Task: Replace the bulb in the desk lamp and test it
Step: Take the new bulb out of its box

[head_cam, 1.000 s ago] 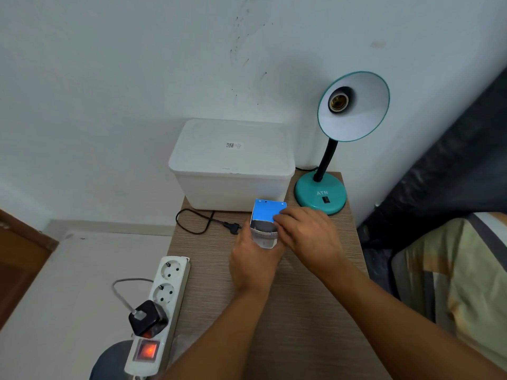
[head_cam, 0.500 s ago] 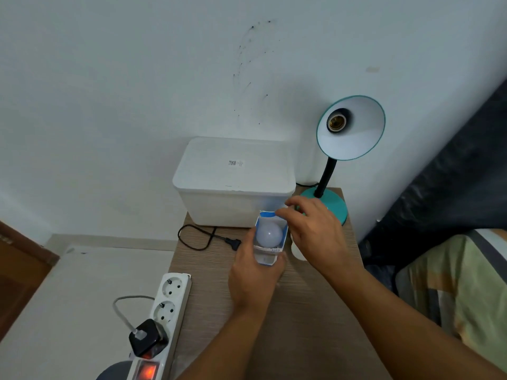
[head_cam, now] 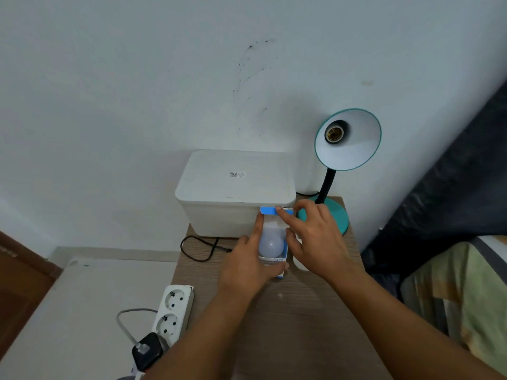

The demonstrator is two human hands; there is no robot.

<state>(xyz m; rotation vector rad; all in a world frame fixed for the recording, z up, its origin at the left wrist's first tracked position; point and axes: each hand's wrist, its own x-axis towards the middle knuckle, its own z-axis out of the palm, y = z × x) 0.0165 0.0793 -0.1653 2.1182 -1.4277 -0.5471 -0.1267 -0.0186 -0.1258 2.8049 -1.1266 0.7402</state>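
A teal desk lamp (head_cam: 346,141) stands at the table's back right, its socket (head_cam: 334,132) bare and facing me. My left hand (head_cam: 248,263) grips a small blue and white bulb box (head_cam: 277,259) on the wooden table. The box top is open and a white bulb (head_cam: 271,244) shows inside. My right hand (head_cam: 311,237) holds the blue top flap (head_cam: 268,210) back with its fingertips. Another white round object (head_cam: 299,264), partly hidden, lies under my right hand. The lamp's black plug and cord (head_cam: 201,246) lie loose left of the box.
A white lidded bin (head_cam: 236,192) stands against the wall behind the box. A white power strip (head_cam: 171,311) with a black adapter (head_cam: 146,351) plugged in hangs at the table's front left edge. A bed with a striped cover (head_cam: 461,297) is on the right.
The closed box top was opened, exposing the bulb. My right hand has lifted the flap farther back toward the bin. The view has tilted up, so the table sits lower in frame.
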